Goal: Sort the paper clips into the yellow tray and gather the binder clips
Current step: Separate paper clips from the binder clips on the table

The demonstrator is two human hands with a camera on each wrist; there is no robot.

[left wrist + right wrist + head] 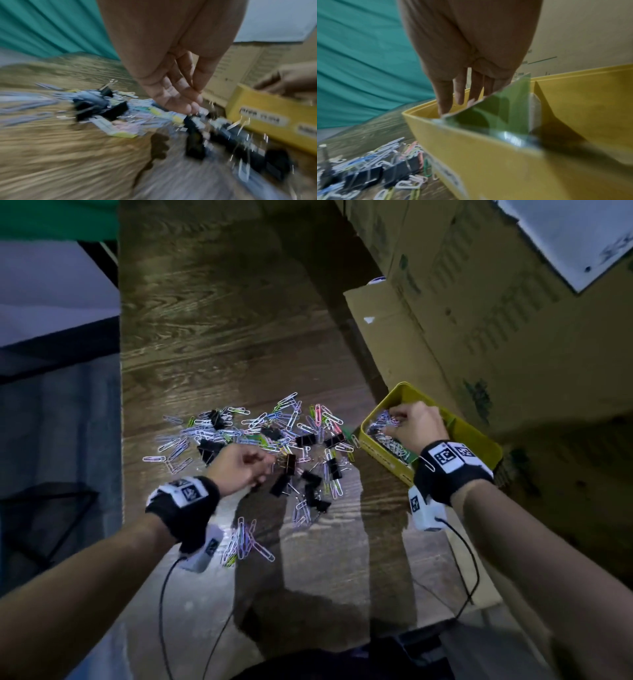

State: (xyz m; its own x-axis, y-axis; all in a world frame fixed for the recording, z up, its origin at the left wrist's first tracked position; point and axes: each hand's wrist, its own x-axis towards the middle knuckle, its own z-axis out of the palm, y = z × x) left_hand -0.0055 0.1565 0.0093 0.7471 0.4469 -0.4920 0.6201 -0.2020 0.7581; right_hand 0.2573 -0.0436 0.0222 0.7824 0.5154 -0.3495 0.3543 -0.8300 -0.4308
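Paper clips mostly lie scattered on the worktop, mixed with black binder clips; a batch already sits in the yellow tray at the right. Sorting looks well short of halfway, and the binder clips are not yet gathered. Right hand is over the tray, its grip pinching a bunch of paper clips. Left hand hovers at the pile with fingers curled; whether it holds anything I cannot tell.
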